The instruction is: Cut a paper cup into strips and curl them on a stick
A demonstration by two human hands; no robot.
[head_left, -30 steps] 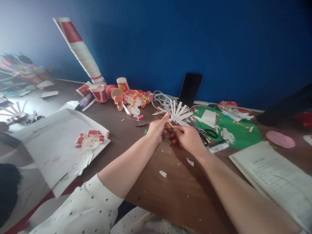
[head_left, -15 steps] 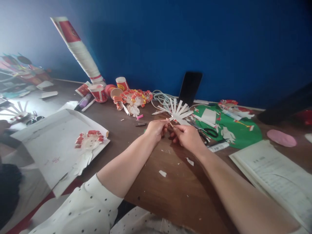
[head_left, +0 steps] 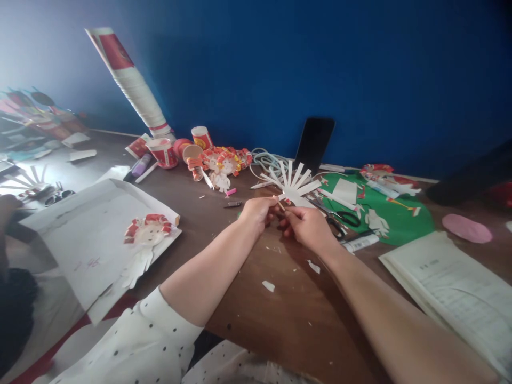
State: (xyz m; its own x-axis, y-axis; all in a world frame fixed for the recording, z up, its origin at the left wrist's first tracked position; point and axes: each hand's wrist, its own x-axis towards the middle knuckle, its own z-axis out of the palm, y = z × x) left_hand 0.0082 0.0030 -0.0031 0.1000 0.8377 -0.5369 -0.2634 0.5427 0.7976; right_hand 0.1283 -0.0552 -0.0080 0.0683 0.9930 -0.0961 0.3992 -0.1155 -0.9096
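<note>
The right hand [head_left: 304, 221] is nearly closed, thumb and forefinger pinching a slender tan stick [head_left: 281, 205], probably wooden. The left hand [head_left: 258, 212] is curled too, its thumb laid along the top and its fingertips drawn together at the stick's far end, which they appear to grip; whether a smaller piece is trapped there as well, I cannot tell. The stick bridges the narrow gap between the hands, slanting toward the right one. With something so thin, the pinch is best kept light and close to the working end, so that it neither bends nor slips; small turns from the right fingertips look safer than twisting the whole wrist, with the left as a steady anchor. Both forearms reach forward and converge, the left coming out of a white, dark-dotted sleeve [head_left: 160, 333], the right bare. Just beyond the fingertips is a white paper piece cut into fanned strips [head_left: 298, 186], easily brushed, so the knuckles should not push forward. To the right of the right hand are black-handled scissors [head_left: 347, 218] and a white tube [head_left: 361, 243], near a green rounded sheet [head_left: 404, 221]. Pale torn scraps [head_left: 268, 286] lie on the dark brown table [head_left: 256, 320] between the forearms.
</note>
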